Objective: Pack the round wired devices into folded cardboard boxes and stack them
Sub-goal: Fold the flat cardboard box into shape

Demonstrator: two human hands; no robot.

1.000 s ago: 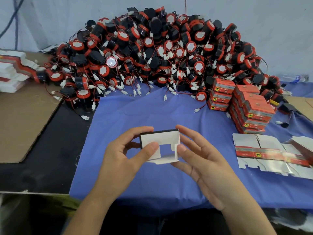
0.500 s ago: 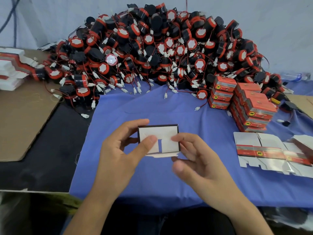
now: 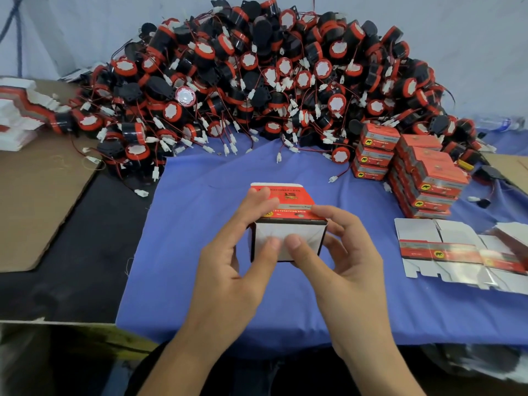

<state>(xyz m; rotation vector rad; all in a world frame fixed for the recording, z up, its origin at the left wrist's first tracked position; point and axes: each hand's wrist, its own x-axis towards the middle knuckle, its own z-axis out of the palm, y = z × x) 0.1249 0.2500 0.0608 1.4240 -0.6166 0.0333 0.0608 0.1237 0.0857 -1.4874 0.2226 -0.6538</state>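
2 hands held 1 cardboard box [image 3: 287,202] over the blue cloth [image 3: 197,201], near the tabletop's front edge. I saw the left hand [image 3: 228,270] gripping its red top and the right hand [image 3: 347,270] curled round its right side, both thumbs pressing the white end flap. Round wired devices [image 3: 257,81] lay heaped along the rear edge.

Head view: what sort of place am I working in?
Likely a small packing workshop: a heaped pile of round wired devices, stacks of closed red boxes, and flat box blanks on a blue cloth.
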